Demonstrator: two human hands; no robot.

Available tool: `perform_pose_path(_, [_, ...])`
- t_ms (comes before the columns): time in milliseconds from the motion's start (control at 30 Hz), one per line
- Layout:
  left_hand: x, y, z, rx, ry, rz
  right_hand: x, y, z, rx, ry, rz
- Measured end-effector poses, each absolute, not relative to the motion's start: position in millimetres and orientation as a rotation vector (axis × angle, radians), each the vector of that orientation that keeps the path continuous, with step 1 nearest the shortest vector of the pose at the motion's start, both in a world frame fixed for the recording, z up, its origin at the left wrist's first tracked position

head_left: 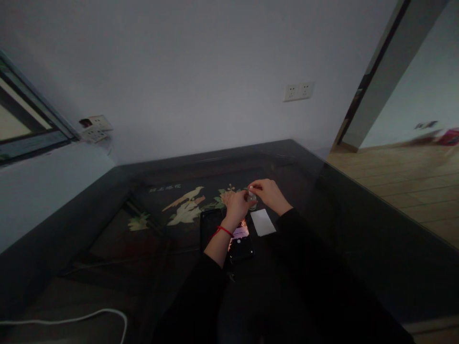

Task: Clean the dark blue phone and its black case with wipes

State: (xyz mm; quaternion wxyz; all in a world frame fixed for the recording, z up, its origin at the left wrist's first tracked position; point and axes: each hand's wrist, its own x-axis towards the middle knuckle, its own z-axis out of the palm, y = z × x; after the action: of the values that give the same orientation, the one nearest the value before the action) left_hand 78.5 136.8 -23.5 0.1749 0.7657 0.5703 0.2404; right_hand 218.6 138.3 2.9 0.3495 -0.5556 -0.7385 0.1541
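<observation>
My left hand (236,206), with a red cord round its wrist, has its fingers closed on the side of a small clear object (252,198) that looks like glass or plastic. Its exact kind I cannot make out. At the top of that object, my right hand (268,193) pinches with thumb and forefinger; whatever is between them is too small to name. Below the left hand lies a phone (242,248) with its screen lit, partly covered by the forearm. A white card (263,222) rests just right of the phone. Left of the forearm is a flat black rectangular object (208,227).
The glossy dark table (150,272) has a bird-and-flower picture (184,210) on its top. A white cable (89,314) curls at the near left. Behind the table stands a pale wall with sockets (299,91). A window is on the left, wooden floor (405,181) on the right.
</observation>
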Motion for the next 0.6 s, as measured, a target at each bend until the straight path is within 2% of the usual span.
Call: perform_pose_path(600, [79.9, 135.9, -21.9, 2.204, 1.647, 0.644, 211.4, 136.0, -3.6, -1.626, -1.809, 0.201])
